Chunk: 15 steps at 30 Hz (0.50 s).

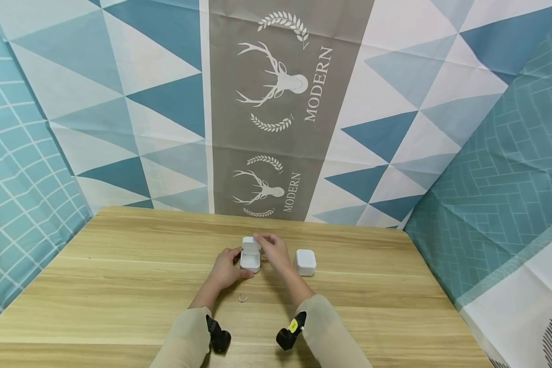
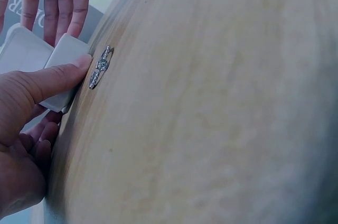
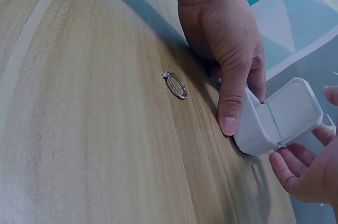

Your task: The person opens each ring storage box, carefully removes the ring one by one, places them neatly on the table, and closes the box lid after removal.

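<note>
A white ring box [image 1: 250,261] stands on the wooden table with its hinged lid [image 3: 296,110] raised. My left hand [image 1: 226,268] grips the base, thumb across the front and fingers around the far side. At the raised lid is my right hand [image 1: 273,249], its fingertips by the lid's edge in the head view. The right wrist view shows its fingers [image 3: 301,168] loosely bent beside the hinge and lid, with the thumb apart from them. A silver ring [image 2: 101,67] set with small clear stones lies on the table, nearer to me than the box; neither hand touches it.
A second white rounded box [image 1: 305,261] sits to the right of my right forearm. The wooden table [image 1: 119,286] ends at a patterned fabric backdrop [image 1: 175,102]. Black wrist cameras [image 1: 220,338] are strapped over both sleeves.
</note>
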### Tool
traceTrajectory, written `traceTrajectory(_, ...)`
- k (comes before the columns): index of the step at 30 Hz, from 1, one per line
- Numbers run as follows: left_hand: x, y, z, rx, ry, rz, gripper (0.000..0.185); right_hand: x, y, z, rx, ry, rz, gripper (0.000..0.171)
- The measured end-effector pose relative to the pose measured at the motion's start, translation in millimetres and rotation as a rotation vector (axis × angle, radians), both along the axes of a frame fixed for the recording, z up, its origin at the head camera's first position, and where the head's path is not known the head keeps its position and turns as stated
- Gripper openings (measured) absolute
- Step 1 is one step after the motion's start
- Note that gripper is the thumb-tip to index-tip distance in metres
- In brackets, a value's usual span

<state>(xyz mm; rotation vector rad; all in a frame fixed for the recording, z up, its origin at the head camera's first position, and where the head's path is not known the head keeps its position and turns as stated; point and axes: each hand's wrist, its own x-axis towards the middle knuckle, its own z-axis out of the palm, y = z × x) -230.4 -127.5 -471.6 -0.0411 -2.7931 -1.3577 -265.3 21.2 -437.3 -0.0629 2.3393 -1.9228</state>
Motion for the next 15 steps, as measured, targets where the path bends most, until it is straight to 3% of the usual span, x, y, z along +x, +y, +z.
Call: traceTrajectory(15, 0.3, 0.8, -0.2, 0.002, 0.002, -0.001, 0.082, -1.9, -2.3, -2.8, 0.000, 0.029, -0.006, 0.037)
